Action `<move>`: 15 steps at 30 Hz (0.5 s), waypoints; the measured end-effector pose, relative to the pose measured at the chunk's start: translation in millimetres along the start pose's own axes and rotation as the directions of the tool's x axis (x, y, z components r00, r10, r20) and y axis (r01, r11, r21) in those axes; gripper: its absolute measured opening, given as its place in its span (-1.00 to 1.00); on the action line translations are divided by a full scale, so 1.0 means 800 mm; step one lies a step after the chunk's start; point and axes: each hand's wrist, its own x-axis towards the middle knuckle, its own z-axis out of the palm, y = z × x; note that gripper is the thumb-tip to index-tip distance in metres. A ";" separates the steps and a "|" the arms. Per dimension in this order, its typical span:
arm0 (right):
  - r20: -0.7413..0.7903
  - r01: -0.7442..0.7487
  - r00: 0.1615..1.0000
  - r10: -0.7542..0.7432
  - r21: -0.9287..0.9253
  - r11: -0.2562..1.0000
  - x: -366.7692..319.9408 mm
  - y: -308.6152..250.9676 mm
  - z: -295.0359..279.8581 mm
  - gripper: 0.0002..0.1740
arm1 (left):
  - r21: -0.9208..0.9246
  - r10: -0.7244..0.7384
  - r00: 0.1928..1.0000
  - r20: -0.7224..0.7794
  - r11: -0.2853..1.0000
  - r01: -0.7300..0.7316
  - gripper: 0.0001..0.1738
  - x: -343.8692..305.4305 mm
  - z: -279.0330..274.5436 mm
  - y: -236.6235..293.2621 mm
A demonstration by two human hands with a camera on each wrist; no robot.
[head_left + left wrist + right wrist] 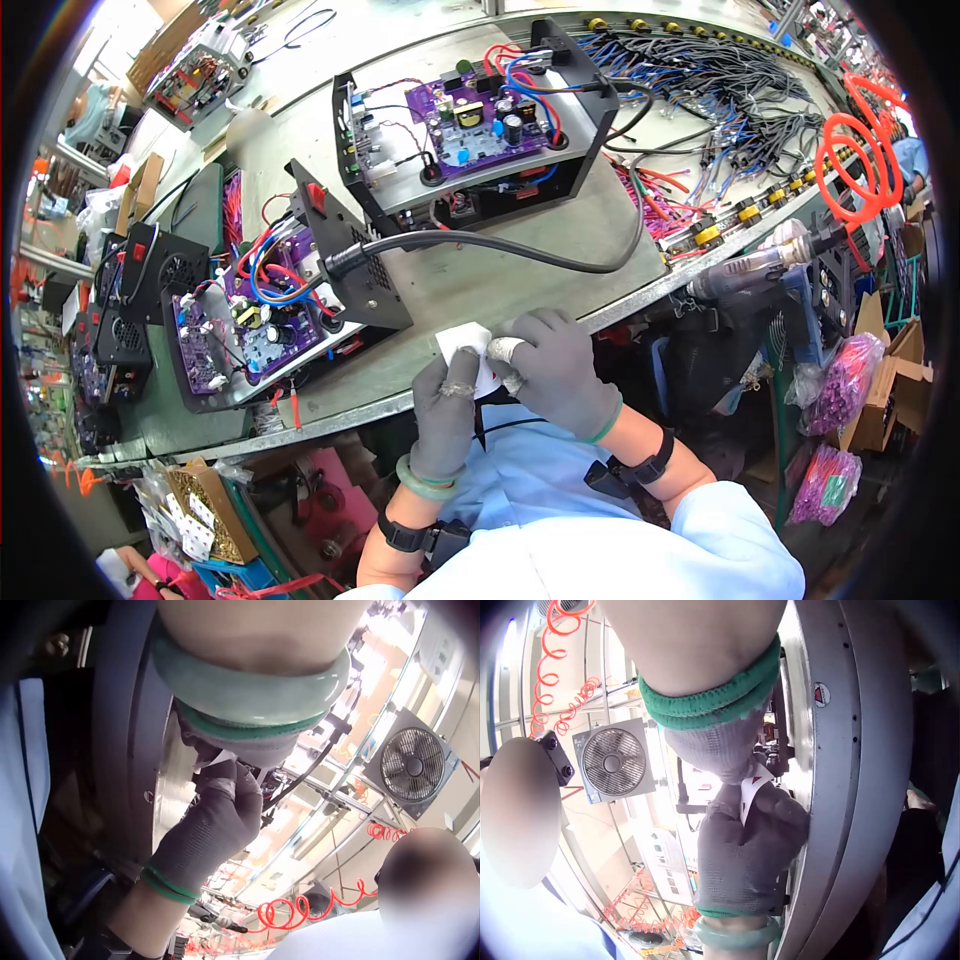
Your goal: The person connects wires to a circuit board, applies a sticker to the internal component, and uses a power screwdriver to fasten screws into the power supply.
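Note:
Both hands wear grey gloves and meet at the table's front edge. My left hand [443,415] pinches a small white label sheet [462,338] between thumb and fingers. At the sheet's right side, my right hand [565,375] pinches its edge, fingertips close to the left thumb. Dark red triangle marks show on the label sheet [756,784] in the right wrist view. Left of the hands stands an open black-cased unit [250,320] with a purple circuit board and a black cable plugged into its rear panel. A second such unit [480,130] stands farther back.
The thick black cable [500,240] arcs across the table behind the hands. Bundles of wires [700,110] lie at the back right. Red coiled hose [850,170] hangs at the right. More black units [125,290] stand at the left. A triangle sticker [822,694] is on the table's edge.

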 end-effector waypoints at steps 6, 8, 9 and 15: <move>-0.113 -0.040 0.990 0.085 0.351 0.936 0.008 0.025 0.025 -0.73 | -0.110 -0.057 0.994 -0.093 0.993 0.047 -0.69 0.012 0.001 0.000; -0.163 -0.122 0.957 0.240 0.522 0.844 0.013 0.060 0.045 -0.76 | -0.174 -0.095 0.988 -0.119 0.982 0.073 -0.69 0.016 -0.003 0.003; -0.274 -0.142 0.896 0.351 0.572 0.808 0.023 0.090 0.054 -0.78 | -0.128 -0.084 0.988 -0.132 0.989 0.067 -0.69 0.019 -0.007 -0.001; -0.397 -0.315 0.783 0.478 0.409 0.856 0.083 0.133 0.029 -0.83 | 0.085 -0.078 0.993 -0.085 0.993 0.085 -0.78 0.014 -0.006 0.000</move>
